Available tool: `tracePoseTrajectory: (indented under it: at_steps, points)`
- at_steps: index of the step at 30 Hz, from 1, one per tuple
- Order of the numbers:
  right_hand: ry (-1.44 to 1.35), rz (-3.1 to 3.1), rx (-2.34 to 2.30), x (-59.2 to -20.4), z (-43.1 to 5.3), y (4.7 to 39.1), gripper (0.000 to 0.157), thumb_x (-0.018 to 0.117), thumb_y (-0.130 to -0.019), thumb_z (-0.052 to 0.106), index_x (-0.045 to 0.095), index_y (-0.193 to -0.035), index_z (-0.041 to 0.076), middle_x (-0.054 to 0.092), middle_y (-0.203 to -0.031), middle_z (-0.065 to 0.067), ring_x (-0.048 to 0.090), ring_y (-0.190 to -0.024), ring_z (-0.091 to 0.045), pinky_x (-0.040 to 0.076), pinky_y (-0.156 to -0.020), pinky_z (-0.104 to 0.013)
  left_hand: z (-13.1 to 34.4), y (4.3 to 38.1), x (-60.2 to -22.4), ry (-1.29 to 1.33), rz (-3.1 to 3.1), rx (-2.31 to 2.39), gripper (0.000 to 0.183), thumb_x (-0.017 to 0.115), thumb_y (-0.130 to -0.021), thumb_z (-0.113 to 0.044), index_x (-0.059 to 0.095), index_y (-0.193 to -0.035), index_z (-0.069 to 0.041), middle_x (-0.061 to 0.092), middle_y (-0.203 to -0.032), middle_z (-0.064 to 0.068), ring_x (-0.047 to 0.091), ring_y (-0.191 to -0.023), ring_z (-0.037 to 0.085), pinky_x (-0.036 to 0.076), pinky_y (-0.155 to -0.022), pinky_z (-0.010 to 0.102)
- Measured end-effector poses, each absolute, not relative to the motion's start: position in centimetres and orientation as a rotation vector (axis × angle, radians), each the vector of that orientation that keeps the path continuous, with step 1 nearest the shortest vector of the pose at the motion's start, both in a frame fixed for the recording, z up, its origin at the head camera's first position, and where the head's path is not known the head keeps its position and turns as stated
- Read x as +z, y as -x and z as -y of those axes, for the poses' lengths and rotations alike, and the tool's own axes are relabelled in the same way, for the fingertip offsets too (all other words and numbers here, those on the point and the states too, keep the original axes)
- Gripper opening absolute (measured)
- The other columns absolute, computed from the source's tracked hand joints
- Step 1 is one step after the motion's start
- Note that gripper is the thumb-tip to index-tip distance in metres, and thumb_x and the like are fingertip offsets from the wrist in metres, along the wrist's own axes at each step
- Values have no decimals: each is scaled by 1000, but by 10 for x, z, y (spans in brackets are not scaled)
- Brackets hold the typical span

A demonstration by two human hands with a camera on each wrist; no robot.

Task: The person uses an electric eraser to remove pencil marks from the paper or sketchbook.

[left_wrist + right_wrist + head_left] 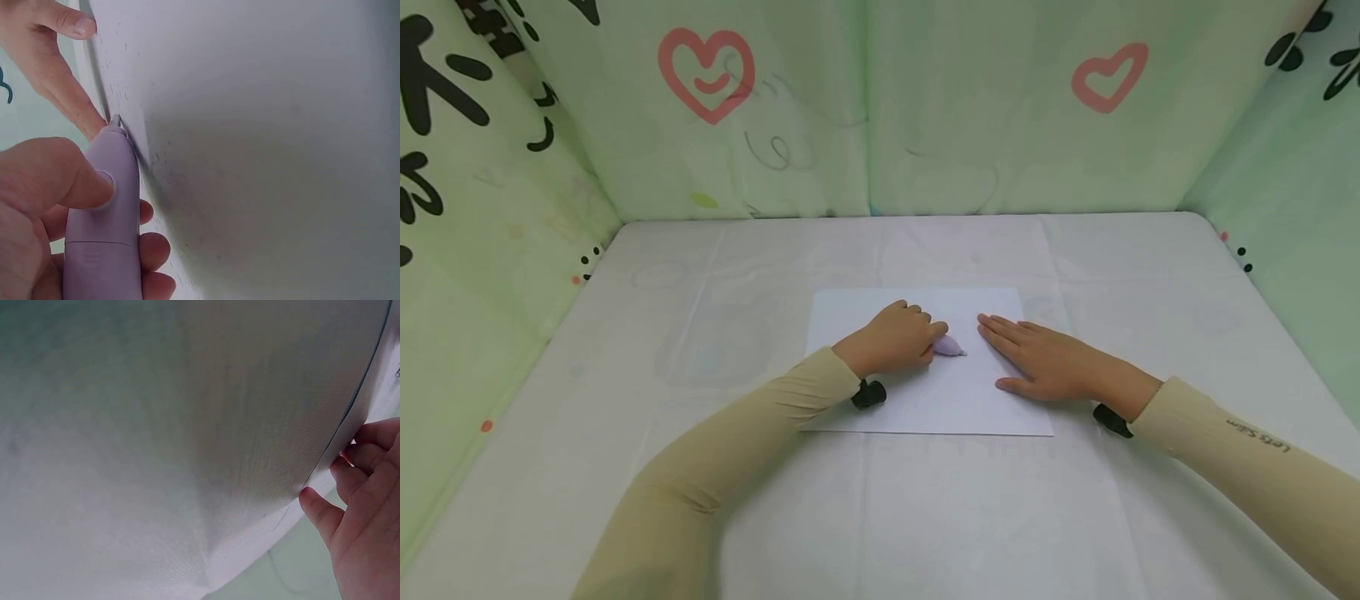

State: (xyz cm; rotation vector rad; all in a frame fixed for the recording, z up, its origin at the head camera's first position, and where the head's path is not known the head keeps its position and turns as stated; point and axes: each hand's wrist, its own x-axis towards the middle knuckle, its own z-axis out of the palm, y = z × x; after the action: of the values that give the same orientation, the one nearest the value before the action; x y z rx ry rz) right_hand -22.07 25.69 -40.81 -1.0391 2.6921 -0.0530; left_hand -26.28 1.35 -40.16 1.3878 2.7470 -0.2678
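Note:
A white sheet of paper [940, 408] lies flat on the table in the head view. My left hand [897, 337] is over its middle, gripping a lilac pen-shaped tool [949, 346] whose pointed tip faces right. The left wrist view shows the thumb [84, 178] on a round button on the tool's side, with fingers curled behind the body and a short metal tip [115, 120] close to the paper. Across the right part of the sheet, my right hand [1045, 358] rests with straight fingers spread a little; its fingertips [319, 512] lie on the surface in the right wrist view.
A white cloth [760, 508] with light creases covers the table. Green curtains with hearts [706, 75] and black marks surround its back and sides. Black wrist cameras [868, 394] sit below both hands. Small dark specks [159, 153] dot the white surface in the left wrist view.

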Motion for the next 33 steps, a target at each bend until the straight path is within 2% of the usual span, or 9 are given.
tracePoseTrajectory:
  at_steps: [8, 11, 15, 18, 25, 33]
  points:
    - [1041, -2698, -48, -405, -256, 219, 74, 53, -94, 37, 21, -147, -2, 18, -156, -17, 21, -143, -34, 24, -112, -51, 6, 254, -399, -1407, -2795, -203, 20, 46, -95, -22, 55, -108, -11, 63, -87, 3, 60, -81, 18, 46, -76, 30]
    - [1049, -2701, -62, -405, -256, 218, 73, 52, -94, 37, 21, -147, -3, 19, -156, -18, 22, -143, -34, 24, -112, -52, 15, 249, -395, -1441, -2813, -213, 22, 53, -94, -26, 51, -109, -11, 61, -86, 2, 61, -79, 18, 46, -72, 28]
    - [1041, -2700, -75, -406, -255, 218, 73, 52, -94, 37, 22, -147, -2, 19, -156, -18, 22, -143, -34, 24, -112, -52, 32, 242, -392, -1517, -2869, -219, 34, 66, -88, -27, 45, -112, -13, 60, -85, 2, 63, -77, 17, 45, -66, 25]
    - [1033, -2698, -69, -408, -255, 218, 73, 52, -94, 37, 21, -147, -2, 19, -156, -17, 22, -143, -34, 24, -112, -51, 48, 239, -388, -1516, -2909, -194, 33, 66, -88, -24, 43, -109, -13, 58, -84, 4, 62, -73, 18, 46, -63, 26]
    - [1047, -2706, -56, -410, -256, 218, 74, 51, -94, 39, 20, -147, -2, 19, -156, -17, 21, -143, -34, 24, -112, -51, 101, 246, -383, -1276, -2980, -74, 29, 64, -89, -23, 50, -111, -10, 59, -91, 9, 63, -72, 23, 53, -66, 34]
    - [1038, -2703, -35, -409, -255, 218, 74, 52, -94, 37, 19, -148, -1, 18, -157, -16, 21, -144, -33, 24, -113, -50, 171, 273, -394, -840, -3075, 79, 33, 62, -90, -16, 58, -119, -2, 62, -94, 15, 62, -83, 30, 51, -71, 41]
